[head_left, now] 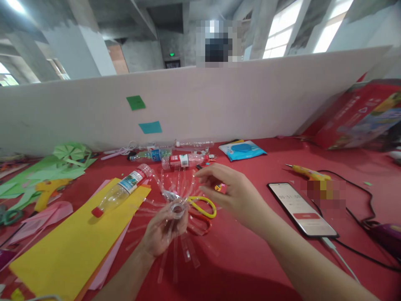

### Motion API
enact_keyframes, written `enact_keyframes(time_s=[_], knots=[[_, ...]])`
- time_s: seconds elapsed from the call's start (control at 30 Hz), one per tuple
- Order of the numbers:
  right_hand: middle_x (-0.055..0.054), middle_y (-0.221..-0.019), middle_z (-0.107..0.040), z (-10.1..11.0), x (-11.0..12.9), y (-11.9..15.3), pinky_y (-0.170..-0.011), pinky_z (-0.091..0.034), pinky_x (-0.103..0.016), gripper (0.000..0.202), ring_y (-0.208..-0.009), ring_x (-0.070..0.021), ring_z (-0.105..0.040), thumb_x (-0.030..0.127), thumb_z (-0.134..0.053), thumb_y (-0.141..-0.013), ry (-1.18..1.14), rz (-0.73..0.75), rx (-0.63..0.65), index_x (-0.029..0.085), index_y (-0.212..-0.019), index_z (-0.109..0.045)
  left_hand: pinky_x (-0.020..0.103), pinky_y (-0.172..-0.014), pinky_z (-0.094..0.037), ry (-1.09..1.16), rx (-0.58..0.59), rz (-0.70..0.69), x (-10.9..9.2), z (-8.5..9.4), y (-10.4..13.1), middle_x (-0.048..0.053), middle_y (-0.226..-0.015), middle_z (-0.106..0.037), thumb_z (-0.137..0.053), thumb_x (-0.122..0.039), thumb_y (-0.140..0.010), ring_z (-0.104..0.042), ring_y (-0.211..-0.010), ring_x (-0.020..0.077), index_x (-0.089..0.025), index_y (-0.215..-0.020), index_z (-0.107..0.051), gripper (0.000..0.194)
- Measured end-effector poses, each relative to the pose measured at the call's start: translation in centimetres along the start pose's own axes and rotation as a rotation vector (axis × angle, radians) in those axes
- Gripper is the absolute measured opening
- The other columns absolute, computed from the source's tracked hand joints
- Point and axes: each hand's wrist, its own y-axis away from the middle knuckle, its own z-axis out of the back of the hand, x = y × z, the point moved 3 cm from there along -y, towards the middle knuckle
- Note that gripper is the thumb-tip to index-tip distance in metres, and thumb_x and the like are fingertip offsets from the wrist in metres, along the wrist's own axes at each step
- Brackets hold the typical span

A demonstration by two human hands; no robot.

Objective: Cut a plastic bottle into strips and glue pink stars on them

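Note:
My left hand (pixel 164 232) is closed around the neck end of a cut clear plastic bottle (pixel 177 210), whose round mouth faces up toward me. Its body is sliced into several thin strips (pixel 191 253) that splay outward over the table. My right hand (pixel 227 190) hovers just right of and above the bottle, fingers curved and thumb apart from them. One clear strip stands close by its fingertips; whether they touch it I cannot tell. Beneath the strips lie scissors (pixel 203 205) with a yellow and a red handle loop, their blades partly covered.
On the left are yellow paper (pixel 78 238), a red-capped bottle (pixel 120 190), green paper (pixel 34 175) and a yellow glue gun (pixel 46 192). More bottles (pixel 184 160) and a blue wipes packet (pixel 242 149) lie behind. A corded phone (pixel 302 209) and yellow tool (pixel 308 172) are right.

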Motion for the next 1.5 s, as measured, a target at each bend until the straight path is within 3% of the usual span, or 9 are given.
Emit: enact_keyframes(time_s=[0.13,0.23,0.33,0.67,0.9,1.0,1.13,1.3,1.5], knots=[[0.0,-0.075,-0.061,0.6,0.0,-0.1,-0.06,-0.044,-0.022,0.009,-0.066,-0.0106,-0.054,0.013,-0.055,-0.079,-0.03,-0.029,-0.053,0.017,-0.082,-0.063,0.021,-0.054,-0.044,0.095,-0.054,0.055,0.1,0.7,0.0,0.007,-0.08,-0.066,-0.064,-0.012,-0.06,-0.06,-0.065,0.0129,-0.012,-0.089,-0.065,0.029],[0.0,-0.075,-0.063,1.2,-0.5,-0.3,-0.057,-0.044,-0.022,0.009,-0.065,-0.0107,-0.055,0.015,-0.055,-0.079,-0.046,-0.083,-0.108,0.018,-0.08,-0.064,0.02,-0.047,-0.04,0.103,-0.018,0.072,0.2,1.1,0.1,0.006,-0.076,-0.065,-0.062,-0.014,-0.063,-0.05,-0.048,0.0074,-0.01,-0.09,-0.064,0.027],[-0.001,-0.076,-0.064,1.3,-1.5,-0.6,-0.059,-0.044,-0.024,0.009,-0.065,-0.0114,-0.056,0.019,-0.056,-0.079,-0.101,-0.158,-0.111,0.019,-0.08,-0.065,0.02,-0.046,-0.039,0.076,0.015,0.079,0.3,1.2,0.1,0.006,-0.074,-0.064,-0.063,-0.016,-0.063,-0.046,-0.047,0.0065,-0.011,-0.09,-0.065,0.028],[0.001,-0.067,-0.061,-1.7,-2.3,-0.4,-0.054,-0.041,-0.022,0.006,-0.059,-0.0098,-0.054,0.021,-0.061,-0.075,-0.318,-0.334,0.339,0.018,-0.077,-0.066,0.018,-0.043,-0.03,0.022,0.256,0.178,0.5,-0.5,0.3,0.002,-0.059,-0.054,-0.067,-0.021,-0.06,-0.041,-0.044,0.0057,-0.009,-0.077,-0.063,0.02],[0.001,-0.062,-0.061,-1.8,-2.0,-0.3,-0.051,-0.041,-0.021,0.006,-0.052,-0.008,-0.053,0.018,-0.06,-0.075,-0.413,-0.395,0.315,0.017,-0.07,-0.064,0.019,-0.04,-0.035,0.109,0.208,0.103,0.0,-0.2,0.3,-0.002,-0.053,-0.053,-0.061,-0.024,-0.071,-0.04,-0.036,0.0053,-0.012,-0.074,-0.061,0.012],[0.001,-0.067,-0.064,-1.8,-1.9,-0.1,-0.056,-0.043,-0.021,0.005,-0.058,-0.009,-0.056,0.02,-0.061,-0.075,-0.393,-0.37,0.31,0.018,-0.072,-0.065,0.017,-0.037,-0.032,0.096,0.195,0.113,-0.2,-0.4,0.1,-0.002,-0.044,-0.048,-0.052,-0.029,-0.08,-0.037,-0.032,0.0057,-0.012,-0.068,-0.059,0.022],[0.0,-0.07,-0.065,-2.2,-1.5,0.3,-0.055,-0.044,-0.02,0.006,-0.063,-0.01,-0.059,0.022,-0.061,-0.077,-0.346,-0.318,0.316,0.017,-0.078,-0.065,0.014,-0.035,-0.025,0.1,0.218,0.116,-0.4,-0.7,-0.2,-0.004,-0.041,-0.044,-0.044,-0.032,-0.086,-0.026,-0.03,0.0037,-0.011,-0.079,-0.061,0.028],[0.0,-0.075,-0.066,-2.8,-0.3,0.5,-0.06,-0.046,-0.021,0.008,-0.066,-0.0101,-0.059,0.015,-0.058,-0.079,-0.207,-0.141,0.279,0.017,-0.079,-0.066,0.014,-0.033,-0.02,0.068,0.312,0.054,-0.5,-0.8,-0.2,-0.008,-0.035,-0.032,-0.04,-0.034,-0.088,-0.013,-0.03,0.0036,-0.013,-0.077,-0.06,0.031],[-0.001,-0.077,-0.066,-3.1,0.4,0.8,-0.062,-0.044,-0.022,0.01,-0.068,-0.0108,-0.058,0.013,-0.058,-0.081,-0.015,0.007,0.216,0.017,-0.083,-0.067,0.014,-0.032,-0.018,0.061,0.296,0.035,-0.4,-0.8,-0.2,-0.008,-0.035,-0.034,-0.04,-0.033,-0.089,-0.011,-0.029,0.0033,-0.012,-0.078,-0.059,0.03]])
